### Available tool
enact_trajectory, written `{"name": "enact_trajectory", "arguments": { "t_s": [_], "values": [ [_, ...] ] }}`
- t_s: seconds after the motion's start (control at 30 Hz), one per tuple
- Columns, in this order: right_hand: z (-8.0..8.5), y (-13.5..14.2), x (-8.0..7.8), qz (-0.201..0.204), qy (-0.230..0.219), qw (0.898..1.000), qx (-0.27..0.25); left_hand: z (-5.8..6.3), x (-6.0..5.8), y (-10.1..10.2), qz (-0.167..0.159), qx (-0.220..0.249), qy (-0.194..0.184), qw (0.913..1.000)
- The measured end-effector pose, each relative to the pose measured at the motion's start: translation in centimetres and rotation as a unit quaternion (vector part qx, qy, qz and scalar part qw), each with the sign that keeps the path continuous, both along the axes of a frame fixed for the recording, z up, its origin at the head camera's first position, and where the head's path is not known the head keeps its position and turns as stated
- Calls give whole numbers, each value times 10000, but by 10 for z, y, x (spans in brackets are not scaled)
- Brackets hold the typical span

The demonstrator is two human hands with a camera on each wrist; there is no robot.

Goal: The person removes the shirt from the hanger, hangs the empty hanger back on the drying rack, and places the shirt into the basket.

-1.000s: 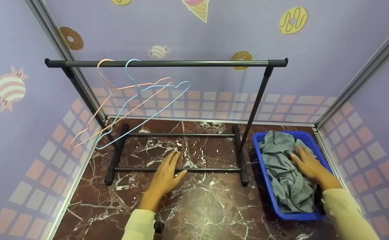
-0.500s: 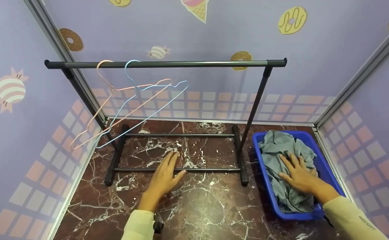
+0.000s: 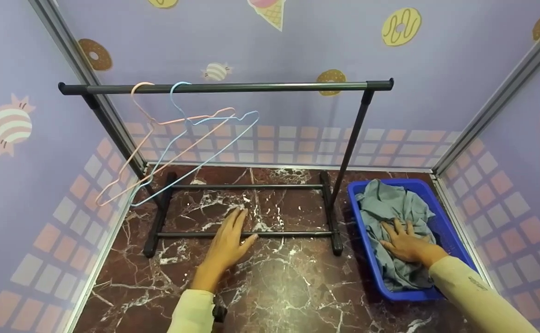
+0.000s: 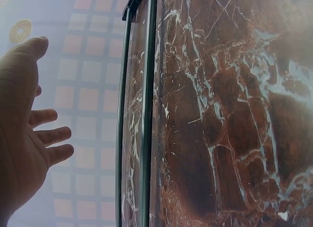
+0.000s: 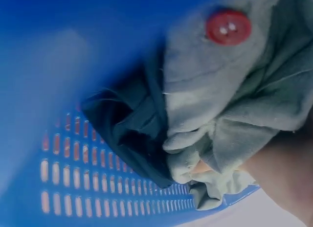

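Note:
My right hand (image 3: pixel 406 245) lies on a crumpled grey-green garment (image 3: pixel 397 199), its fingers spread over the cloth in the head view. A red button shows on that garment (image 5: pixel 195 80) in the right wrist view, where folds cover most of the hand. The garment fills much of a blue plastic basket (image 3: pixel 446 231) with slotted walls. My left hand (image 3: pixel 227 243) holds nothing; its fingers reach over the front lower bar of a black clothes rack (image 3: pixel 274 87). In the left wrist view the left hand (image 4: pixel 24 124) has its thumb apart from the fingers.
An orange hanger (image 3: pixel 142 84) and a light blue hanger (image 3: pixel 179 83) hang on the left part of the rack's top bar. Purple patterned walls (image 3: pixel 270 51) enclose the back and both sides. The floor (image 3: pixel 274 286) is dark red marble pattern.
My right hand has moved left and toward me over the garment, from the basket's right side to its middle. The left hand stays in place. The head view shifts slightly.

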State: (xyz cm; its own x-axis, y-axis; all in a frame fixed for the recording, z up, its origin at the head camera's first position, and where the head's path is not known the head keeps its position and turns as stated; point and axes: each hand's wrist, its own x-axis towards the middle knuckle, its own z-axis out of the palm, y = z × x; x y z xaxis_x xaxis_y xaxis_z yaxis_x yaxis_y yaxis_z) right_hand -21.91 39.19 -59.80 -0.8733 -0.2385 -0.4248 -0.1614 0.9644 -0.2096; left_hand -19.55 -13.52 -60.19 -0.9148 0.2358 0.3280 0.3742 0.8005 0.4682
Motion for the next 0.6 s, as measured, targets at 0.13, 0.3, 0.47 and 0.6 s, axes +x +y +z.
{"name": "enact_trajectory", "arguments": {
  "t_s": [0.13,0.3,0.47,0.6],
  "values": [
    [-8,3,-7,15,-162,9998,-135,-1,0,-1,8,-42,-62,10000],
    [-23,13,-15,67,-312,9995,-78,-4,1,-1,-37,-5,-95,9999],
    [-30,14,-18,69,-382,9990,228,-2,2,-1,24,-8,-231,9997],
    [-28,15,-19,98,-395,9990,195,0,3,-3,56,8,-326,9995]
  ]
}}
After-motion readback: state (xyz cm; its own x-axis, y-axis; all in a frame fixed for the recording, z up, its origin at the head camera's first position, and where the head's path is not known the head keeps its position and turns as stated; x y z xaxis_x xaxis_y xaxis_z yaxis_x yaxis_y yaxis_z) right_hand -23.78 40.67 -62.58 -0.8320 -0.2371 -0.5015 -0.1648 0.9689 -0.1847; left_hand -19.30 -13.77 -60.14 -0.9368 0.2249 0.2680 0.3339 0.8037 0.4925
